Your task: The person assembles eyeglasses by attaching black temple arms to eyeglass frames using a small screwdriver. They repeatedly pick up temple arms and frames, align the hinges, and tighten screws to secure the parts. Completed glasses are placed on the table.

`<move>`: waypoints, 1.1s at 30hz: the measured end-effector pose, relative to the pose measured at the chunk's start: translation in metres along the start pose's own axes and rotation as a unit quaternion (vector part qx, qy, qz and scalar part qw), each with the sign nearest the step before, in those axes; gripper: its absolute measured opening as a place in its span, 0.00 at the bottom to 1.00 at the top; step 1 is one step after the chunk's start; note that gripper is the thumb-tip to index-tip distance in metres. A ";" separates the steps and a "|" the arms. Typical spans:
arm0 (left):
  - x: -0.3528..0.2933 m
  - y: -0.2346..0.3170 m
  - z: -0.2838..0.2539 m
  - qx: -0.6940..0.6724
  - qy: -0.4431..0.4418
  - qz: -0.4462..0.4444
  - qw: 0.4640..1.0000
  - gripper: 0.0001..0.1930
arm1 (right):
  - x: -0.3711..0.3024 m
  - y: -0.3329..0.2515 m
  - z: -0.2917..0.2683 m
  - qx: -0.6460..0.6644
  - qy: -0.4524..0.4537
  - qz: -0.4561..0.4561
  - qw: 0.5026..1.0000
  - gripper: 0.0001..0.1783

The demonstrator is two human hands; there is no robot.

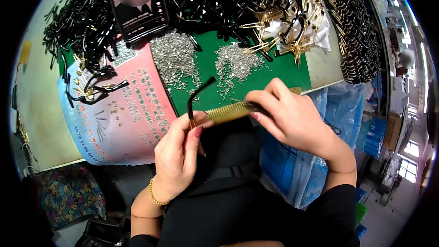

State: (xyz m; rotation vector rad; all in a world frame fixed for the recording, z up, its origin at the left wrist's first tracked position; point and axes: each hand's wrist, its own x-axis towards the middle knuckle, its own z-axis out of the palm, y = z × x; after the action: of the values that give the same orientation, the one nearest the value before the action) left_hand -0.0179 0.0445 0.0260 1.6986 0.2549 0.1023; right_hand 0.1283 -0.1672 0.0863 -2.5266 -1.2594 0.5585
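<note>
The black eyeglass temple [190, 105] stands up out of my left hand [176, 155], pinched between thumb and fingertips, a bit of gold metal showing at the pinch. Its long axis runs from near to far, and the hooked end bends over toward the far right; the near end is lost behind my fingers. My left hand is the nearer one, being on it; my right hand [288, 119] is to the right, apart from the temple.

Between the two lies the yellow textured strip [226, 112] along the table's near edge. My right fingers are drawn narrow around a slim dark piece [259, 108], perhaps a tool; I cannot tell its kind. That wrist comes in from the near right, knuckles up, fingertips leftward. My left forearm rises from the near side, thumb toward the right.

Farther off, two piles of small silver pieces, left [173, 59] and right [238, 63], lie on the green mat [208, 41].
</note>
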 end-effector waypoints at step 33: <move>0.019 0.002 -0.003 0.101 0.025 -0.002 0.995 0.08 | 0.041 -0.033 -0.017 0.561 -0.284 0.180 0.756 0.27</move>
State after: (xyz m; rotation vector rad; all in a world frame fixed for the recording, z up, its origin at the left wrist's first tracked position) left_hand 0.0002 0.0515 0.0271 1.8990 0.3136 0.1194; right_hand 0.1350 -0.1157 0.1059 -1.5165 -0.2527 1.6464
